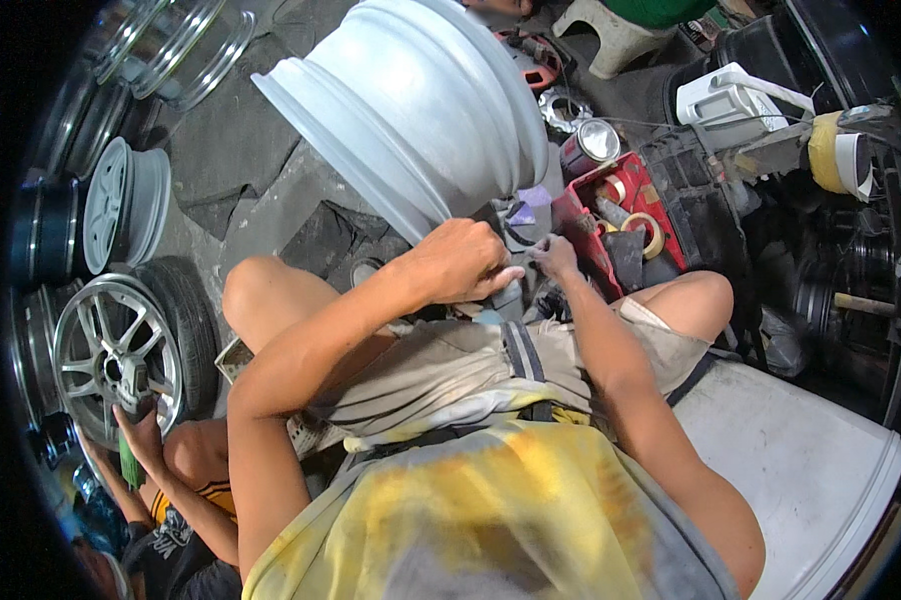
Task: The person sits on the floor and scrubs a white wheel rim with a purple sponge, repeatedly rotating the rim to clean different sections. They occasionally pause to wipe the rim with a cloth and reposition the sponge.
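Observation:
A large pale grey wheel rim (421, 95) stands tilted in front of my knees. Just below its lower edge is my left hand (463, 262), its fingers curled into a loose fist and its thumb pointing right. What it grips, if anything, is hidden. Close by on the right, my right hand (556, 258) is closed with the fingertips pinched together. Whatever those fingertips hold is too small to name. A dark curved strip and a purple piece (536, 203) show between the rim and my right hand.
A red bin (668, 205) holding tape rolls (647, 234) is right of my hands, beside an open tin (598, 142). At left, another person's hand (143, 440) is at a spoked wheel (111, 355) with a green-handled tool. More rims (126, 205) line the left; a white panel (771, 460) lies lower right.

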A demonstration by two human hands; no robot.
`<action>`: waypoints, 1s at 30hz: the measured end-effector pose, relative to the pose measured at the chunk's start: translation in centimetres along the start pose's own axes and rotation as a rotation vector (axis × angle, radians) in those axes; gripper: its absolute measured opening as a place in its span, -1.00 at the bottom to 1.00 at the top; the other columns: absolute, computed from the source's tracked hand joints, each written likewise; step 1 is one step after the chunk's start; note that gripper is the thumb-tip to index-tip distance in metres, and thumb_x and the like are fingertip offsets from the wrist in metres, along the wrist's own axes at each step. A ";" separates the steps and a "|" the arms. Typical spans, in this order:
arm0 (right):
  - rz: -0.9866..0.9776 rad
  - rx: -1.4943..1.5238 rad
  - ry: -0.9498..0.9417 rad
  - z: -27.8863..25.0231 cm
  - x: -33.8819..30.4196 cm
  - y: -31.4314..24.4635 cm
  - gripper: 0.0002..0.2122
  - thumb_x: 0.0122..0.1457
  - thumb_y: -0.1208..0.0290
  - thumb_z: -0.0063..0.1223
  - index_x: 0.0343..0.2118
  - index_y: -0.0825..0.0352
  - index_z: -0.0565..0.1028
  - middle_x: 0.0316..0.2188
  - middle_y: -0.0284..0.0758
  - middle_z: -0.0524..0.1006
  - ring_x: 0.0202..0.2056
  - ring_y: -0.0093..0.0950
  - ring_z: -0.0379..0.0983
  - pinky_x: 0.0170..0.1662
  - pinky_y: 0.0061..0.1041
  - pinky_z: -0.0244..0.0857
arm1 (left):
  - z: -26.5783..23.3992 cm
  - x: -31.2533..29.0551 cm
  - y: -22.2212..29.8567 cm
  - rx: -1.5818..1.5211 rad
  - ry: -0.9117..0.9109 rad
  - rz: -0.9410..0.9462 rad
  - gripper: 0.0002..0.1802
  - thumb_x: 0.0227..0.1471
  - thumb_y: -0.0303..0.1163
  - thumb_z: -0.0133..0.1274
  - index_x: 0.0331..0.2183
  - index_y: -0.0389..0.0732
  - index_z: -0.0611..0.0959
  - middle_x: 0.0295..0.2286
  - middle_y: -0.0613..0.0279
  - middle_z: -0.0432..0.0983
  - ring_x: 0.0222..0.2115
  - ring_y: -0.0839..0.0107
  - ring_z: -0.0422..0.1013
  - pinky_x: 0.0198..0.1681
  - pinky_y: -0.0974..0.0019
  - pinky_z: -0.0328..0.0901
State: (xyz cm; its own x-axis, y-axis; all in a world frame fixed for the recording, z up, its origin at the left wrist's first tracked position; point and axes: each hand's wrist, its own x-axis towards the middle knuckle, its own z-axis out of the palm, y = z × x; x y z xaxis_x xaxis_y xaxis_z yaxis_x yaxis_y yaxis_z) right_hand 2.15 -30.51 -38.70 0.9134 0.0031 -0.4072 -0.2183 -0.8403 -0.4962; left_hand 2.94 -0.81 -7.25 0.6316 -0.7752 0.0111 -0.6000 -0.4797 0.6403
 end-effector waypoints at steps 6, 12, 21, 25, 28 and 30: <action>0.073 -0.525 -0.469 0.1 -4.3 -4.9 -0.67 0.16 0.28 0.18 -0.04 0.28 0.65 0.10 -0.08 0.57 0.12 -0.14 0.52 0.11 -0.05 0.41 | 0.5 0.0 -0.2 -0.003 -0.021 -0.008 -0.49 0.22 -0.13 0.16 -0.60 -0.35 0.63 -0.59 -0.13 0.52 -0.51 -0.19 0.48 -0.41 -0.08 0.38; -0.306 -0.680 -0.299 4.9 -6.5 -6.1 -0.66 0.25 0.29 0.05 0.03 0.28 0.61 0.08 -0.15 0.49 0.16 -0.17 0.37 0.20 0.01 0.23 | 1.2 -1.0 -1.0 0.030 -0.020 -0.026 -0.54 0.22 -0.15 0.13 -0.57 -0.32 0.66 -0.56 -0.16 0.55 -0.47 -0.21 0.49 -0.37 -0.11 0.41; -0.674 -0.218 0.022 11.8 -4.8 4.3 -0.70 0.34 0.29 -0.13 -0.07 0.31 0.59 -0.05 -0.17 0.56 0.11 -0.10 0.34 0.11 0.03 0.18 | 1.6 -0.1 -0.4 0.041 0.057 0.055 -0.56 0.21 -0.17 0.13 -0.58 -0.31 0.63 -0.57 -0.10 0.56 -0.48 -0.19 0.49 -0.40 -0.10 0.39; -0.786 -0.702 -0.214 8.0 -5.5 -1.1 -0.78 0.18 0.39 0.01 -0.17 0.25 0.64 -0.25 -0.18 0.65 -0.18 -0.15 0.57 -0.09 -0.16 0.41 | 1.3 -0.9 -0.6 0.061 0.050 0.043 -0.53 0.22 -0.17 0.12 -0.60 -0.31 0.62 -0.59 -0.09 0.54 -0.50 -0.19 0.48 -0.40 -0.09 0.39; -0.970 -0.677 -0.004 5.4 -5.7 -2.8 -0.81 0.12 0.42 0.08 -0.24 0.31 0.63 -0.29 -0.16 0.67 -0.24 -0.11 0.62 -0.15 -0.23 0.51 | -0.3 -0.2 -0.1 0.049 0.151 0.098 -0.53 0.24 -0.14 0.11 -0.57 -0.31 0.60 -0.57 -0.09 0.52 -0.49 -0.18 0.48 -0.40 -0.10 0.38; -0.694 -0.658 -0.272 2.9 -5.4 -6.3 -0.82 0.10 0.42 0.12 -0.26 0.35 0.61 -0.28 -0.11 0.67 -0.19 -0.07 0.63 -0.09 -0.16 0.51 | -2.0 0.2 -0.1 0.040 0.256 0.092 -0.55 0.26 -0.15 0.10 -0.52 -0.31 0.59 -0.56 -0.07 0.48 -0.52 -0.15 0.46 -0.40 -0.09 0.38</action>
State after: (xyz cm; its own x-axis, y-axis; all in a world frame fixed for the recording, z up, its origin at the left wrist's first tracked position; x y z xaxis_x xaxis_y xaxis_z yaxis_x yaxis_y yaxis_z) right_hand -2.42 -23.71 -35.58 0.6388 0.6628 -0.3907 0.6438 -0.7386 -0.2003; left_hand 4.13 -0.04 -5.78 0.6739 -0.6897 0.2647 -0.6763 -0.4318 0.5968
